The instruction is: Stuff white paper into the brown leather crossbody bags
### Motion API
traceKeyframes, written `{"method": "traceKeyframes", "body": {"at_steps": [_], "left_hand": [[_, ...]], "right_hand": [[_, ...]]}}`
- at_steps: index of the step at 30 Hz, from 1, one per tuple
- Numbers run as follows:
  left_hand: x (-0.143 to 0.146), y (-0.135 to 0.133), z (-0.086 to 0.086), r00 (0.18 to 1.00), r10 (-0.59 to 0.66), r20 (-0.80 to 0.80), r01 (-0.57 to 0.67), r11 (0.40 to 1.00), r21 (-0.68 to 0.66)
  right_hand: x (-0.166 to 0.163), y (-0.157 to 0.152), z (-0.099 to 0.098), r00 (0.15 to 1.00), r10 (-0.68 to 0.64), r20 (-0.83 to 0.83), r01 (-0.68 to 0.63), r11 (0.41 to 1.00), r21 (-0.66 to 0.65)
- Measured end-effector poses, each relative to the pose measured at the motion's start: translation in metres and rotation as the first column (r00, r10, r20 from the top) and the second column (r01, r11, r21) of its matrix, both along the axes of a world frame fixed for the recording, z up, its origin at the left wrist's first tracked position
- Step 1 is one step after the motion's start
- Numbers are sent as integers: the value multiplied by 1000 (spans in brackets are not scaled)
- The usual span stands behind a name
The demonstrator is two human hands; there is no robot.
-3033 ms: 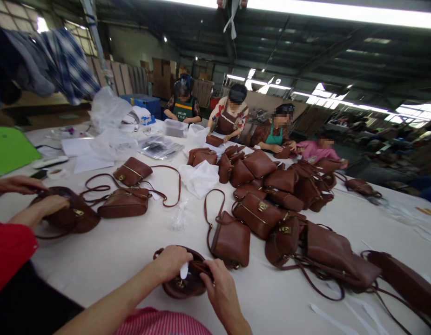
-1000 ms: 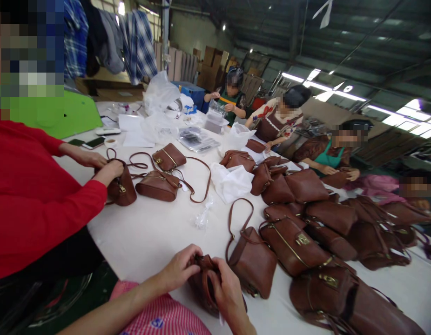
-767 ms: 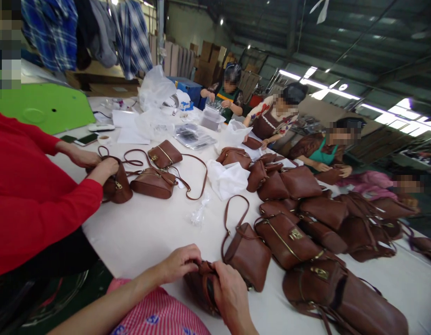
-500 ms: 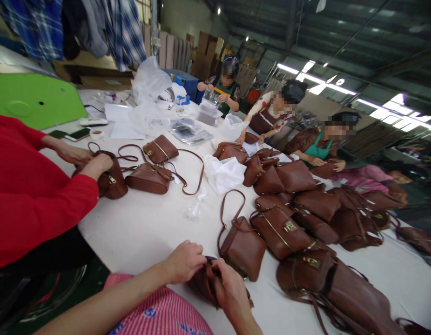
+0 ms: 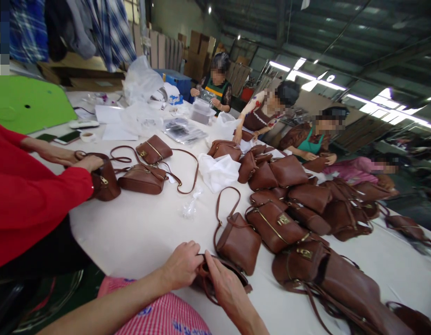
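Observation:
A small brown leather handbag [image 5: 204, 282] is at the table's near edge, close to my lap, with its top side toward me partly open. My left hand [image 5: 183, 266] is closed, pinching the bag's upper edge at its left end. My right hand [image 5: 229, 286] lies over the bag's opening, fingers pointing up and left along the leather; its thumb is partly hidden by the bag. Just beyond stands another brown handbag [image 5: 239, 244] with a looped strap, touching or nearly touching the one I hold. Right of that lies a handbag with a gold clasp [image 5: 276, 228].
More brown handbags [image 5: 288, 172] are heaped on the white table [image 5: 138, 232] to the right. White cloth [image 5: 218, 172] and a small clear plastic bag [image 5: 190, 207] lie ahead. A red-sleeved co-worker [image 5: 44, 186] handles a bag at left; several others work across the table.
My right hand's fingers have straightened and shifted slightly left across the bag's opening, which shows wider. My left hand keeps its hold. The whole view has shifted slightly.

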State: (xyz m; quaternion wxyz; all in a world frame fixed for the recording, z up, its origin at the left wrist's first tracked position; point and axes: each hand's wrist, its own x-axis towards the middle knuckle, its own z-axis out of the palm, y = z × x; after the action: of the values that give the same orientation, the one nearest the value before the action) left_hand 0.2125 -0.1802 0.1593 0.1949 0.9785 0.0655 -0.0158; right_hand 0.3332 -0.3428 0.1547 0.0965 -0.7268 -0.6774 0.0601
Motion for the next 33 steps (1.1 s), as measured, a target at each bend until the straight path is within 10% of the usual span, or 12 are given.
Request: {"method": "traceKeyframes", "body": {"at_steps": [12, 23, 33], "left_hand": [[7, -9, 22, 969, 190, -159, -199, 979, -45], [2, -11, 16, 968, 214, -127, -221, 974, -42], [-15, -23, 17, 944, 326, -48, -329, 935, -135]], "right_hand": [[2, 11, 7, 949, -121, -289, 142, 988, 53], [11, 3, 1, 981, 171, -96, -154, 975, 160], [-7, 34, 38, 988, -148, 40, 153, 932, -328]]}}
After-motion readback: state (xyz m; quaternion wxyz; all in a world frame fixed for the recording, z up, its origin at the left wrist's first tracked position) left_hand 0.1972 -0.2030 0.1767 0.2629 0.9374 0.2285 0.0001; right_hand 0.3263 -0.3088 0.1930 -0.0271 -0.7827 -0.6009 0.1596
